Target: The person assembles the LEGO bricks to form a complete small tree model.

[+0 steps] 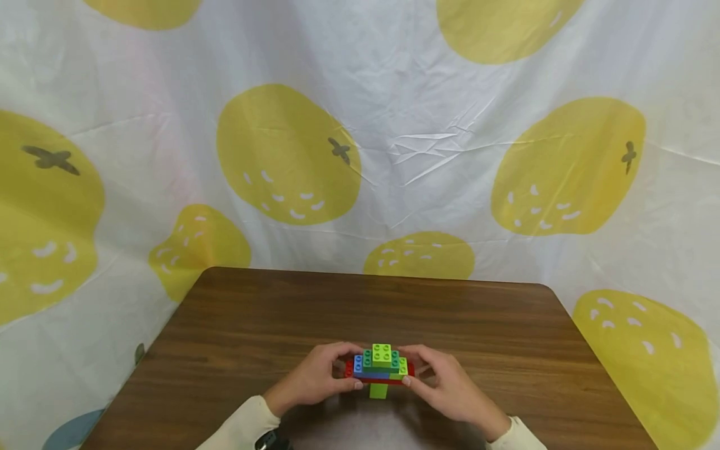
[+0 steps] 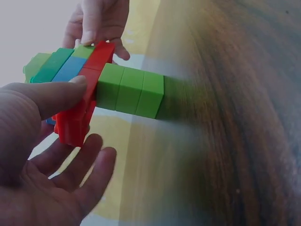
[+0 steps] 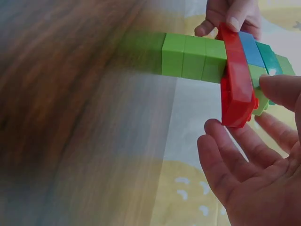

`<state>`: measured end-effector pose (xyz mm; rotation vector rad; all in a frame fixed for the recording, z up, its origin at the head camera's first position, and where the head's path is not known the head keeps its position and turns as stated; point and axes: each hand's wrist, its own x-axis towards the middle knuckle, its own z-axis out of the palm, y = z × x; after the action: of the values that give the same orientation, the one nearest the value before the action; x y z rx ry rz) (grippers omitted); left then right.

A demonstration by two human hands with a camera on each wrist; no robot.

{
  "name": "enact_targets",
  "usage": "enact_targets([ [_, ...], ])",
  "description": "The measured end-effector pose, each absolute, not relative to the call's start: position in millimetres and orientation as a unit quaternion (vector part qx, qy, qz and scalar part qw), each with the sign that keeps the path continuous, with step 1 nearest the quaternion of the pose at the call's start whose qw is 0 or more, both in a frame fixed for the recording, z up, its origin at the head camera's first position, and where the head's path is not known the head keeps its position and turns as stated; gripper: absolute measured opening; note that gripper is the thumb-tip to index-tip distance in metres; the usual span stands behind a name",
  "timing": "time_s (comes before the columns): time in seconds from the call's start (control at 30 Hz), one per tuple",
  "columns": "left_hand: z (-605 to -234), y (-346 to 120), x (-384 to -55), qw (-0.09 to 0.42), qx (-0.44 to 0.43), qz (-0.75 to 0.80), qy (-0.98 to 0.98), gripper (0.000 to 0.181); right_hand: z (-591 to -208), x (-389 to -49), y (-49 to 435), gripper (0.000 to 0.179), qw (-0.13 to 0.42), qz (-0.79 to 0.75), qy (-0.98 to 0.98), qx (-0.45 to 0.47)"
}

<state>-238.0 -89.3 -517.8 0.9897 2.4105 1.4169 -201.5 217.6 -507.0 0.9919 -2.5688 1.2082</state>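
A tree-shaped build of toy building bricks [image 1: 381, 355] stands upright on the table in front of me. Its stem [image 2: 130, 89] is a stack of three lime green bricks, with the lower end at the tabletop. Above the stem runs a wide red layer [image 3: 237, 70], then a blue brick [image 3: 252, 49] beside a lime one, a teal brick [image 1: 368, 360], and a lime brick on top. My left hand [image 1: 323, 375] grips the left end, thumb on the near face and fingers behind. My right hand [image 1: 450, 384] holds the right end likewise, its lower fingers spread off the bricks.
The brown wood-grain table [image 1: 270, 300] has rounded far corners. Behind it and along its sides hangs a white cloth [image 1: 416, 175] printed with yellow fruit. A dark watch [image 1: 272, 439] sits on the left wrist, beside a cream sleeve [image 1: 242, 425].
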Motion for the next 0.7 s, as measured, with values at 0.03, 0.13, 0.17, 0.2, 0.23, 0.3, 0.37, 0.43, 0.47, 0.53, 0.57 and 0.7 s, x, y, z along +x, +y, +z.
enact_targets([
  [0.03,-518.5,-89.1,-237.8,0.087,0.333,0.478,0.808,0.048,-507.5,-201.2,218.2,0.043,0.064,0.402,-0.851,0.33],
  [0.13,-519.8,-88.4,-237.1,0.079,0.338,0.483,0.804,0.049,-508.0,-200.5,219.0,0.046,0.056,0.412,-0.845,0.338],
  [0.17,-520.2,-88.0,-237.0,0.074,0.343,0.483,0.803,0.05,-508.1,-200.4,219.0,0.048,0.055,0.414,-0.842,0.342],
  [0.2,-520.2,-87.9,-236.9,0.068,0.347,0.482,0.802,0.051,-508.0,-200.3,218.7,0.049,0.056,0.417,-0.839,0.346],
  [0.23,-520.1,-87.6,-236.9,0.061,0.352,0.479,0.802,0.052,-508.0,-200.2,218.3,0.051,0.058,0.419,-0.835,0.351],
  [0.3,-519.3,-86.9,-236.8,0.046,0.362,0.474,0.801,0.055,-507.9,-200.1,217.3,0.053,0.069,0.421,-0.83,0.36],
  [0.37,-518.1,-86.3,-236.7,0.031,0.37,0.471,0.8,0.057,-508.0,-200.2,215.8,0.055,0.085,0.418,-0.827,0.368],
  [0.43,-516.6,-85.9,-236.5,0.024,0.369,0.469,0.802,0.058,-508.2,-200.3,214.1,0.056,0.103,0.414,-0.825,0.37],
  [0.47,-515.7,-85.8,-236.3,0.022,0.367,0.471,0.801,0.058,-508.3,-200.5,213.2,0.056,0.112,0.412,-0.825,0.371],
  [0.53,-514.3,-86.2,-236.1,0.023,0.36,0.477,0.802,0.058,-508.0,-200.8,211.5,0.057,0.122,0.41,-0.825,0.37],
  [0.57,-513.8,-86.6,-236.1,0.024,0.355,0.479,0.802,0.057,-507.7,-201.1,210.8,0.057,0.125,0.409,-0.825,0.369],
  [0.7,-511.7,-88.5,-236.8,0.031,0.343,0.495,0.798,0.057,-503.8,-202.7,208.8,0.057,0.114,0.413,-0.83,0.357],
])
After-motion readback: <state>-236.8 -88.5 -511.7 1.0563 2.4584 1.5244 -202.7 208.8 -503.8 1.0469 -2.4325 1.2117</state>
